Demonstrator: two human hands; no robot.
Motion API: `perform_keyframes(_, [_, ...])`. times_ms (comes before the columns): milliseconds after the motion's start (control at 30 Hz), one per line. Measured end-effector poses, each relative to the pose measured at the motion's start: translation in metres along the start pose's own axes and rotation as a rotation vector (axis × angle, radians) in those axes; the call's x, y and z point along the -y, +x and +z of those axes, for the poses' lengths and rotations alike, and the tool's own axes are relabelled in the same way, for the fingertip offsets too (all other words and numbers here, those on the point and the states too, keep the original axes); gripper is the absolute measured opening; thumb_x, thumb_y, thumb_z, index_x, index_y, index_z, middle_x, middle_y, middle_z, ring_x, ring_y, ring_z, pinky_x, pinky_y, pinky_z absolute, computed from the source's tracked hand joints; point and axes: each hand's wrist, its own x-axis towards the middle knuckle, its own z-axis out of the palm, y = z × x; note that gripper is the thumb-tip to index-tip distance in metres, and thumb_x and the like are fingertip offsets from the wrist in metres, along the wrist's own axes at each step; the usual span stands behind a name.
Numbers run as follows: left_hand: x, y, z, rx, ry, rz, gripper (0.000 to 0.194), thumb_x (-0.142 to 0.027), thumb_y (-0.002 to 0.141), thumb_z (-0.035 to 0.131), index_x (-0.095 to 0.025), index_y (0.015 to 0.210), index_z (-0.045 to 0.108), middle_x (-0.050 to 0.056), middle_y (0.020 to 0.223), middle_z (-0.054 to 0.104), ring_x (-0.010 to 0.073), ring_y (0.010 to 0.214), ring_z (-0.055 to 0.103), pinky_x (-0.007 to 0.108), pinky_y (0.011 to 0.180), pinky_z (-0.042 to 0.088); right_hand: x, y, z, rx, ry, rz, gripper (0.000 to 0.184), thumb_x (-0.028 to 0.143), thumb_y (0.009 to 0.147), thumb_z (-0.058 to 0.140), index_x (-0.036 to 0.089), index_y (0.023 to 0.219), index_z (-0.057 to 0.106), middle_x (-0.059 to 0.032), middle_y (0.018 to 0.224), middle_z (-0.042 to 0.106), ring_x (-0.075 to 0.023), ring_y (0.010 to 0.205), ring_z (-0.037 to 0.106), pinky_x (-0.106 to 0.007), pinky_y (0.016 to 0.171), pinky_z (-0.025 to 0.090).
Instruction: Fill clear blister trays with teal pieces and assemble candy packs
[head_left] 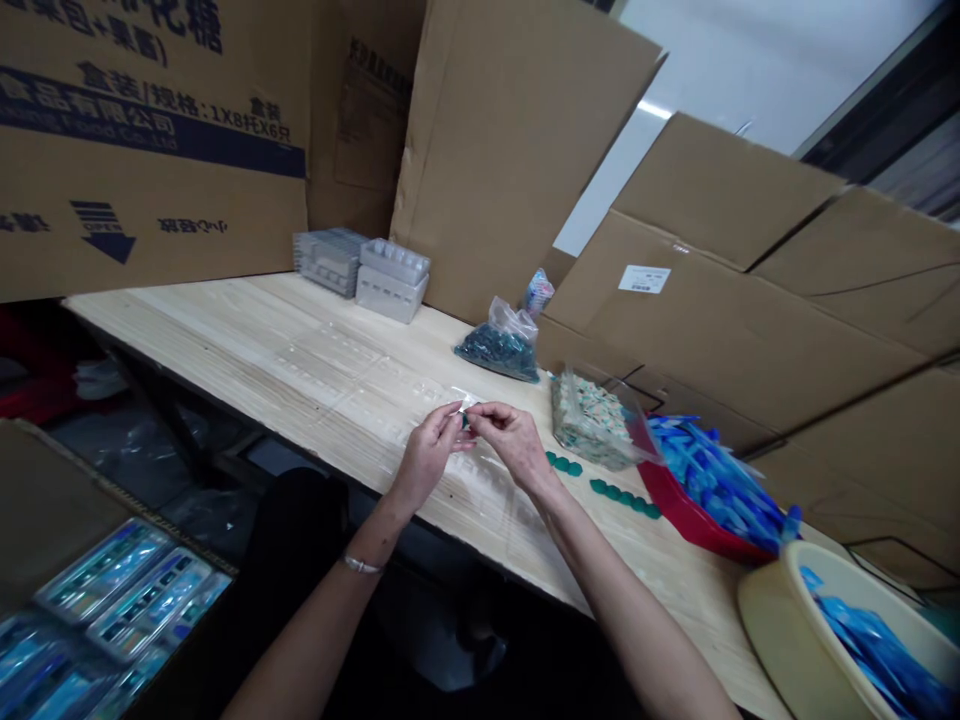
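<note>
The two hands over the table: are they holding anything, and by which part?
The right hand seems to pinch a small green piece, the left hand close beside it; the gripped part is too hidden to tell.

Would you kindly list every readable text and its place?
"花糖", cut off above: left carton
Line below it: partly blurred
"盒装/规格:1X8托X6只", "盒装": same carton
"食品有限公司", "Food Co.,Ltd": its blue band
Inverted print around the arrow: too blurred
Print on rear carton: too blurred
White label on right carton: too small
</note>
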Motion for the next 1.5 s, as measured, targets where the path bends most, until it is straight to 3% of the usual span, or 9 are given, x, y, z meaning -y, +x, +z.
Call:
perform_keyframes(233, [-0.006,-0.002,-0.004,0.004,0.272,0.116,0.022,-0.031,0.079,0.057,-0.02,0.097,0.064,0.0,0.056,0.062,0.012,0.045,0.057,0.021,0.048,0.047,-0.002,-0.004,-0.004,0.006,0.016,-0.027,0.028,0.038,0.069,0.067,0.017,0.088,0.066,-0.0034,0.073,0.067,-0.0153,0.066,0.063,-0.027,0.062,0.05])
perform_keyframes(400, [-0.009,-0.004,0.0,-0.037,0.191,0.094,0.015,-0.031,0.075,0.062,-0.018,0.083,0.059,-0.001,0.061,0.063,0.008,0.039,0.052,0.017,0.037,0.037,-0.004,-0.008,-0.006,0.106,0.147,0.093,0.031,0.04,0.064,0.072,0.016,0.083,0.069,-0.0032,0.07,0.068,-0.0149,0.064,0.062,-0.028,0.062,0.051])
perform_keyframes(533, [-0.011,-0.003,-0.003,-0.078,0.148,0.039,0.025,-0.035,0.074,0.063,-0.018,0.089,0.052,-0.001,0.066,0.062,0.0073,0.036,0.051,0.017,0.032,0.034,-0.011,0.006,-0.018,0.025,0.111,0.043,0.031,0.036,0.06,0.075,0.017,0.083,0.07,-0.0032,0.072,0.069,-0.0151,0.064,0.062,-0.03,0.066,0.051])
perform_keyframes(667, [-0.019,0.001,-0.013,-0.096,0.036,0.016,0.029,-0.037,0.075,0.061,-0.016,0.092,0.049,0.001,0.071,0.061,0.0077,0.042,0.053,0.017,0.036,0.039,-0.032,0.04,-0.033,-0.112,-0.198,-0.151,0.023,0.032,0.064,0.07,0.017,0.081,0.071,-0.0052,0.078,0.07,-0.0164,0.067,0.063,-0.029,0.066,0.05])
perform_keyframes(867, [-0.024,0.002,-0.019,-0.067,-0.084,-0.021,0.028,-0.035,0.075,0.062,-0.014,0.09,0.051,0.002,0.073,0.06,0.0057,0.045,0.051,0.015,0.037,0.037,-0.061,0.07,-0.026,0.042,-0.558,-0.331,0.014,0.02,0.074,0.058,0.016,0.076,0.071,-0.0065,0.077,0.07,-0.0173,0.072,0.064,-0.028,0.07,0.047])
perform_keyframes(1067, [-0.026,0.002,-0.021,-0.095,-0.309,-0.123,0.026,-0.032,0.075,0.064,-0.014,0.09,0.056,0.001,0.072,0.059,0.0028,0.047,0.05,0.011,0.038,0.034,-0.066,0.075,-0.014,0.105,-0.726,-0.399,0.016,0.015,0.075,0.056,0.015,0.079,0.072,-0.0082,0.081,0.07,-0.0175,0.076,0.064,-0.026,0.071,0.046])
perform_keyframes(1233, [-0.027,0.005,-0.023,-0.213,-0.55,-0.241,0.016,-0.024,0.078,0.062,-0.011,0.088,0.06,0.003,0.072,0.06,0.0047,0.056,0.057,0.011,0.048,0.045,-0.07,0.076,-0.003,0.054,-0.886,-0.36,0.017,0.013,0.077,0.055,0.015,0.077,0.072,-0.01,0.083,0.07,-0.0201,0.081,0.061,-0.028,0.073,0.044])
perform_keyframes(1367, [-0.028,0.008,-0.02,-0.29,-0.761,-0.287,0.016,-0.022,0.087,0.05,-0.009,0.083,0.058,0.008,0.077,0.063,0.0123,0.075,0.064,0.019,0.065,0.053,-0.066,0.074,-0.004,0.058,-0.944,-0.332,0.015,0.014,0.076,0.057,0.015,0.078,0.072,-0.0108,0.082,0.07,-0.0228,0.084,0.058,-0.031,0.074,0.043])
perform_keyframes(1500, [-0.025,0.007,-0.018,-0.273,-0.859,-0.259,0.026,-0.029,0.09,0.043,-0.008,0.084,0.056,0.015,0.091,0.063,0.0208,0.093,0.063,0.032,0.083,0.052,-0.039,0.056,-0.005,0.048,-0.775,-0.472,0.02,0.024,0.079,0.06,0.016,0.095,0.068,-0.0111,0.094,0.068,-0.023,0.091,0.057,-0.035,0.083,0.043])
